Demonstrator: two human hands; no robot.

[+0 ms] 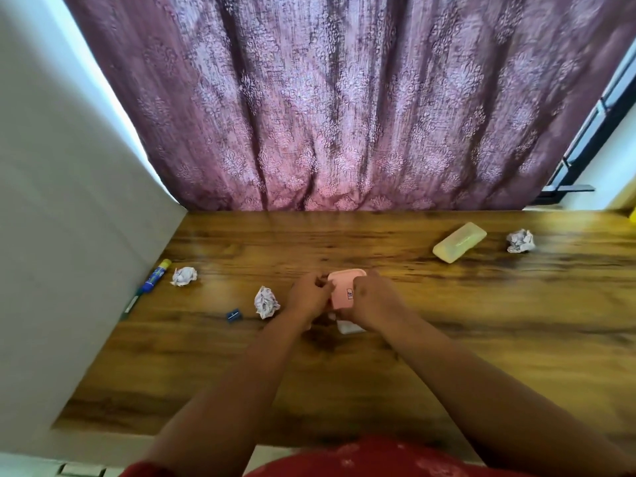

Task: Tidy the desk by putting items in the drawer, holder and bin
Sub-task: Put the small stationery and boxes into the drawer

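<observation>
Both hands meet at the centre of the wooden desk [344, 366]; the left hand [309, 297] grips the left edge of a pink box [342, 290], and the right hand [373, 301] grips its right side, fingers curled around it. The pink box carries a small label on its near face; a white object [347, 327] shows directly beneath the hands, its identity unclear.

Three crumpled paper balls lie on the desk: one [266, 302] just left of the left hand; one [184, 276] further left; one [520, 241] at the far right. A blue sharpener [234, 315] lies near the first ball. A blue glue stick [156, 274] with a yellow cap and a pen [130, 304] lie along the white wall [51, 235] at the left edge. A pale yellow case [459, 242] lies closed, right of centre, near the purple curtain [344, 98].
</observation>
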